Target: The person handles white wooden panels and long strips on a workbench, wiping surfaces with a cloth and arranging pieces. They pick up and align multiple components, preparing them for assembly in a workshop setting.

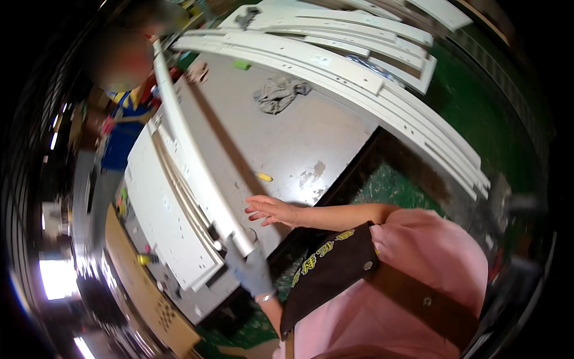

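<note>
My left hand (pixel 252 272), in a grey glove, grips the near end of a long narrow white board (pixel 200 155). The board runs away from me over the grey worktable (pixel 323 125), its far end by another person. My right hand (pixel 272 210) is bare and holds nothing. Its fingers stretch toward the board, apart from each other, above the table's near edge. Just left of the board lie white panels with drilled holes (pixel 164 206). A small yellow tool (pixel 265 177) rests on the table beyond my right hand.
Long white boards (pixel 359 78) are stacked along the table's far and right side. A crumpled grey cloth (pixel 278 96) and a green block (pixel 242 64) lie on the table. A person in a blue apron (pixel 122 146) stands at the far left. A tan board (pixel 134 275) lies lower left.
</note>
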